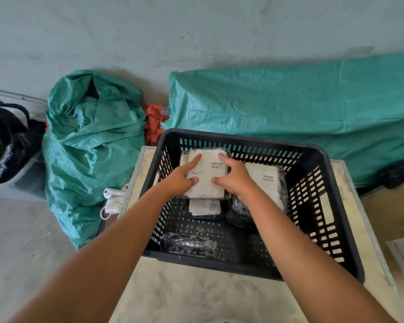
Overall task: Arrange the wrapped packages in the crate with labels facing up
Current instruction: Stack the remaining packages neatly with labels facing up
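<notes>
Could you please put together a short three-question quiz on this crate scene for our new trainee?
1. True or false: both hands rest on the same package.
2. Which package shows no label? A) the front one B) the right one C) the small one
3. What colour is the crate?

Key:
1. True: the left hand and right hand lie flat on its label.
2. A
3. Black
</notes>
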